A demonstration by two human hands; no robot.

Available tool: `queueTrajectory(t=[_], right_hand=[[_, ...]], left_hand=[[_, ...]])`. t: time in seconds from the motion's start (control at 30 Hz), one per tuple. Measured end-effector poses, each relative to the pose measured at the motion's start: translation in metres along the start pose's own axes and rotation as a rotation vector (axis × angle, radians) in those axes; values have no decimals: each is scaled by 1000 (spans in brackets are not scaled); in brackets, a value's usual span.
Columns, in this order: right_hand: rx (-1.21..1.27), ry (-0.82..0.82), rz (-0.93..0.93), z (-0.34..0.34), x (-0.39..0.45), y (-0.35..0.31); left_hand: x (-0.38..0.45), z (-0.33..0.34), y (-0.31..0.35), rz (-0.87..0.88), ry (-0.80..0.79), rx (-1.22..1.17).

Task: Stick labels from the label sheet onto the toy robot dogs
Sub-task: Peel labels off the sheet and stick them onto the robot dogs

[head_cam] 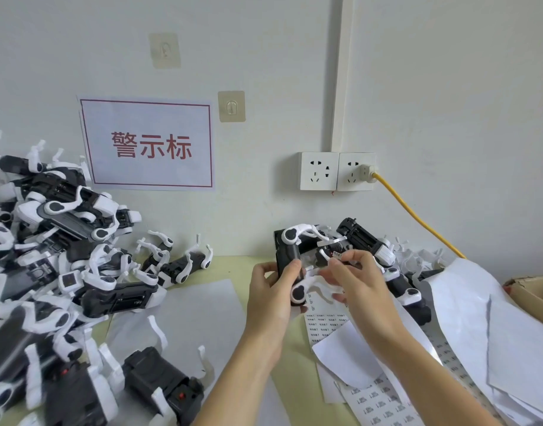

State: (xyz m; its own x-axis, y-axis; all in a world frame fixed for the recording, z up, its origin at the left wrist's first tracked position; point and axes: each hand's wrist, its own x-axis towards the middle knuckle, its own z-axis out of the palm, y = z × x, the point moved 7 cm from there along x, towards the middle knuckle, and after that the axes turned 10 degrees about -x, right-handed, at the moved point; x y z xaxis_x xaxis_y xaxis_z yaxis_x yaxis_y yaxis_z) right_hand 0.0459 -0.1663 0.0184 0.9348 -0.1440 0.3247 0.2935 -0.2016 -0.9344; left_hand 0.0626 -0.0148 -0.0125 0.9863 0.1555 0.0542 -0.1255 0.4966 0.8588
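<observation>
The toy robot dog (290,265) in work is held above the table edge, black body upright, white legs pointing right. The left hand (271,290) grasps its body, fingers curled round the black shell. The right hand (354,278) pinches a small label (336,254) between thumb and fingertip, just above the dog's legs. The print on this label is too small to read. Whether the label touches the dog cannot be determined.

Directly below the right-hand fingers lies the label sheet (324,322), printed with rows of small labels; the text is illegible. Its lower part is covered by loose white paper (347,355). A second printed strip (384,401) continues toward the bottom edge, blurred.

Behind the fingers, further dogs (368,241) lie in a heap, partly hidden by the hands. Left of the fingers, well apart, a large pile of dogs (49,256) runs out of frame.

To the far right, a cardboard box (531,290) is cut off; its contents are not visible.

The wall sign (149,146) reads "警示标" in red. A yellow cable (417,216) is plugged into the wall socket (354,171).
</observation>
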Motion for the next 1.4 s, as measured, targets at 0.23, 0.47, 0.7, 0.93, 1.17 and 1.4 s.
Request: queueTrajectory(t=[0.23, 0.47, 0.7, 0.93, 1.17, 1.4], right_hand=[[-261, 70, -226, -21, 3, -23], [-386, -68, -299, -8, 2, -24], [-408, -73, -324, -8, 3, -24], [-410, -125, -324, -8, 2, -25], [-444, -148, -353, -7, 3, -25], [-521, -135, -385, -7, 4, -24]], left_hand=[[-4, 0, 6, 80, -11, 94], [-12, 14, 9, 151, -118, 173], [-9, 15, 8, 189, -129, 229], [-9, 16, 7, 188, -145, 248], [-12, 19, 8, 184, -158, 266], [-13, 19, 5, 164, -176, 247]])
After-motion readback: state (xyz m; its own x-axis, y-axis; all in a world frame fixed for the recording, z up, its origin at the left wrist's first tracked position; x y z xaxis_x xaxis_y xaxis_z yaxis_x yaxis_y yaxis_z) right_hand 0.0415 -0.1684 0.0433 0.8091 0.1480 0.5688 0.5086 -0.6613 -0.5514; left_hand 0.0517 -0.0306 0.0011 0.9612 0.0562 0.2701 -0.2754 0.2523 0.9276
